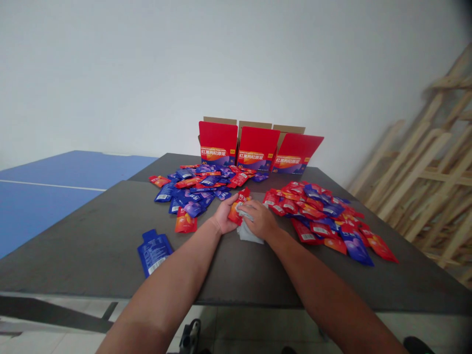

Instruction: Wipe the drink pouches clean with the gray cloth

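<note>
In the middle of the dark table, my left hand is closed around a red and orange pouch, its top end pointing away from me. My right hand is closed on a grey cloth and presses it against the face of that pouch. The cloth's loose end hangs down toward the table top. To the left of my forearm a single blue pouch lies flat, partly covered by the arm. A mixed pile of red and blue pouches lies just right of my right hand.
Another mixed pouch pile spreads over the table's back left. Behind it stand three open red cartons with raised flaps. A blue table adjoins at left; wooden slats lean at right. The dark table's front edge is near me.
</note>
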Demonstrator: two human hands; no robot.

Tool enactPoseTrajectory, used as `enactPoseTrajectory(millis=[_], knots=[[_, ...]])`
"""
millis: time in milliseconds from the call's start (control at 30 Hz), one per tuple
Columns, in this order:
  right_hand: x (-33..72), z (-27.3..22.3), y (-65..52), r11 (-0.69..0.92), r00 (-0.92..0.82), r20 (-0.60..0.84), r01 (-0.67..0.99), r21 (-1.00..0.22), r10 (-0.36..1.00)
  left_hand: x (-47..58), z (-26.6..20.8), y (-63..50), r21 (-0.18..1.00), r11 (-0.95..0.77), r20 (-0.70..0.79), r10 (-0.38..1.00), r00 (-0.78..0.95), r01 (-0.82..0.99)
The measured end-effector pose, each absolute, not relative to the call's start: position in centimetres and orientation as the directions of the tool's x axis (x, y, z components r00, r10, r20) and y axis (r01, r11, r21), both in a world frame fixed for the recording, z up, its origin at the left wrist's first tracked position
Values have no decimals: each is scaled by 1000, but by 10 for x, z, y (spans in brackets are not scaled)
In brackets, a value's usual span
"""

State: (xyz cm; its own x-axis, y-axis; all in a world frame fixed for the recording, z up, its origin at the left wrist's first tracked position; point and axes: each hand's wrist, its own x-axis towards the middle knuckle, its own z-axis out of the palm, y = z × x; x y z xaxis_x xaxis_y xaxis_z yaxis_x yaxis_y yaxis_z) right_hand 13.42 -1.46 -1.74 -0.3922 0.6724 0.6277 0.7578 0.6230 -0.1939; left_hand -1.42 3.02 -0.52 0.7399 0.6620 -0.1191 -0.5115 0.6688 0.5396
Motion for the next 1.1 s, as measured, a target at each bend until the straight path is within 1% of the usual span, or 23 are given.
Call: enactPoseTrajectory(millis=[200, 400, 500, 567, 633, 667, 733, 800, 867, 933, 1100], knots=[[142, -24, -7, 487, -173, 695, 826, -284, 698, -13, -5, 25, 553, 701, -164, 622, 766, -450], [149, -24, 0, 333, 39, 692, 856, -395, 721, -11, -4, 23, 576, 724, -214, 582, 785, -380], [155, -22, 5, 253, 148, 678, 854, -455, 720, -12, -3, 24, 573, 728, -230, 585, 778, -377], [157, -21, 6, 237, 193, 687, 845, -479, 701, -14, -3, 26, 564, 724, -232, 600, 766, -396], [156, -19, 3, 288, 162, 717, 839, -462, 678, -15, -4, 29, 544, 713, -218, 629, 747, -442], [154, -19, 0, 347, 97, 735, 835, -427, 672, -15, -5, 31, 533, 704, -206, 646, 735, -470], [146, -17, -7, 513, -129, 746, 800, -312, 654, -15, -6, 34, 519, 682, -190, 679, 709, -515], [135, -16, -16, 676, -371, 716, 712, -189, 591, -15, -6, 36, 523, 672, -201, 695, 691, -524], [125, -15, -24, 762, -503, 687, 637, -116, 524, -15, -7, 37, 532, 677, -234, 695, 679, -509], [117, -14, -28, 771, -523, 683, 630, -94, 510, -15, -7, 36, 541, 680, -265, 696, 667, -495], [114, -13, -28, 681, -424, 686, 718, -142, 591, -9, -9, 31, 559, 696, -263, 665, 699, -451]])
